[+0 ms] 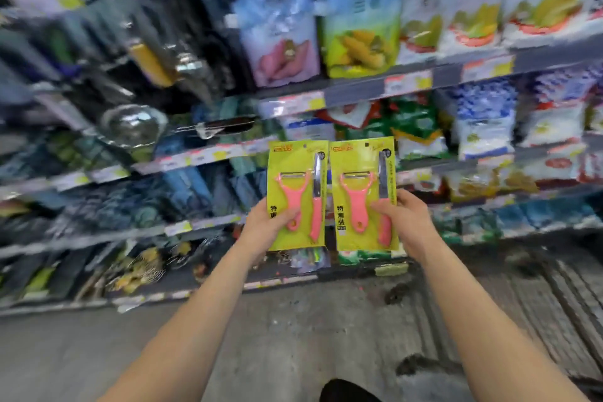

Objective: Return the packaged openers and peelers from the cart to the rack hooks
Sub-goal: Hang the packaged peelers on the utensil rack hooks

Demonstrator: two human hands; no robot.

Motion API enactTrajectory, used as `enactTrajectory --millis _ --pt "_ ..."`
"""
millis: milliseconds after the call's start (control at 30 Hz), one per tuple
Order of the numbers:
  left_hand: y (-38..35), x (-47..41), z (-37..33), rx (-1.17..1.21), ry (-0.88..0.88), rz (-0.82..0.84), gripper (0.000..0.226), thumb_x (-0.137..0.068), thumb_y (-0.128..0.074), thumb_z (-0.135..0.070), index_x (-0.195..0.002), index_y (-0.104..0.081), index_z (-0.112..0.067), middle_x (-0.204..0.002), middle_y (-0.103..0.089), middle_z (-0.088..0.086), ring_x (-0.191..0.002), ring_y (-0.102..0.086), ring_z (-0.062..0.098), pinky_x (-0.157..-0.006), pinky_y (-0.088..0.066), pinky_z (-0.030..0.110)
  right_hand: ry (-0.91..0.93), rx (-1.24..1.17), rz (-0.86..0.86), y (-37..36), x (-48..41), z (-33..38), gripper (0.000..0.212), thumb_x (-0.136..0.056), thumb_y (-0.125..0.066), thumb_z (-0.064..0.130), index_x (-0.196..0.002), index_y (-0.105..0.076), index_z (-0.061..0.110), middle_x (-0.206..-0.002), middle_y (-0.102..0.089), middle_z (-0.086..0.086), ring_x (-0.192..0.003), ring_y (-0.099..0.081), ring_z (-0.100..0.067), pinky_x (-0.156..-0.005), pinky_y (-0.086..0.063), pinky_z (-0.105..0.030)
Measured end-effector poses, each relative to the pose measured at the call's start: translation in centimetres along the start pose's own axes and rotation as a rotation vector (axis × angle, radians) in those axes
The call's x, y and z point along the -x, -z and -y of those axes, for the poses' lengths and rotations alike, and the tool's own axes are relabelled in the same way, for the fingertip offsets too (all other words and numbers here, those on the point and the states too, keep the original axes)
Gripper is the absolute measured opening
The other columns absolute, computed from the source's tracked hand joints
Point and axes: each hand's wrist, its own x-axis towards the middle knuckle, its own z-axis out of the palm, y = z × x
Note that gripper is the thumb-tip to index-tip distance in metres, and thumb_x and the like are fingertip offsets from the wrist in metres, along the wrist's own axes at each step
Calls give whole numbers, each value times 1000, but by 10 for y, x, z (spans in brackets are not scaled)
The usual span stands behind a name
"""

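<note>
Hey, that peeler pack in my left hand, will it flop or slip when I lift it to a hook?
Probably fairly stiff: the left peeler pack stands flat and upright though the left hand pinches only its lower edge. Likely light. Its glossy front may be slippery.

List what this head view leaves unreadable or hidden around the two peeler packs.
- Rack hooks: head view, motion blur smears the shelving at left; no free hook can be picked out.
- Cart: not in frame.
- Left pack: lower print covered by the left hand.
- Right pack: knife handle partly behind the right hand.
- Shelf price tags: blurred.
</note>
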Motion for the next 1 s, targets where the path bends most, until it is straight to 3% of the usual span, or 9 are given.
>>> enactTrajectory --millis 67,200,267,333,433,567,733,867,1000 --pt "52 17 18 57 5 -59 39 -78 -84 -50 -104 -74 -22 -99 -82 3 -100 -77 23 -95 -58 47 29 56 64 -54 6 4 16 -87 -73 8 -96 -65 -3 -53 -55 -12 -50 -54 -30 -49 -46 -32" --pt "157 59 58 154 23 -213 9 -96 -74 -22 -98 -73 -13 -85 -80 0 -77 -74 3 -66 -56 17 85 119 199 -168 30 5 9 -88 -70 0 -93 -65 6 -51 -61 -3 -50 -59 -22 -54 -49 -32" --pt "211 81 82 178 28 -260 17 -95 -75 -22 -100 -75 -6 -93 -81 12 -85 -77 14 -71 -63 27 104 147 256 -224 42 -1 16 -85 -72 -2 -97 -67 7 -68 -72 -8 -62 -66 -18 -66 -54 -38" --pt "265 101 107 195 36 -305 19 -93 -78 -25 -102 -76 -9 -103 -81 14 -93 -77 23 -82 -65 41 107 166 296 -280 57 -5 20 -82 -74 0 -100 -69 7 -85 -74 -19 -75 -68 -25 -76 -56 -45" --pt "339 125 140 239 53 -376 26 -92 -80 -24 -112 -74 -8 -110 -80 14 -99 -76 26 -87 -63 45 121 201 329 -357 77 -9 11 -82 -74 7 -87 -65 9 -68 -64 -10 -64 -61 -28 -67 -52 -45" --pt "414 148 171 332 73 -464 31 -92 -78 -18 -116 -71 -1 -107 -80 12 -100 -74 31 -80 -63 41 137 247 358 -445 102 -8 17 -82 -74 13 -89 -62 4 -56 -57 -7 -52 -58 -30 -62 -52 -43" --pt "487 155 195 367 72 -516 34 -90 -81 -29 -118 -74 -11 -114 -79 10 -111 -74 33 -97 -59 56 114 311 394 -533 107 -16 21 -86 -73 7 -96 -60 -5 -85 -61 -18 -79 -60 -26 -72 -48 -41" --pt "535 146 221 393 79 -576 38 -86 -83 -34 -115 -75 -11 -113 -79 14 -111 -73 37 -97 -58 57 86 358 434 -606 87 -24 25 -85 -73 5 -104 -59 -4 -92 -64 -11 -83 -62 -24 -71 -47 -36" --pt "583 129 239 412 118 -672 42 -80 -86 -39 -113 -76 -14 -115 -78 13 -109 -74 33 -90 -61 51 75 354 488 -690 67 -24 22 -79 -76 12 -95 -62 6 -99 -67 -12 -94 -65 -29 -84 -51 -43"
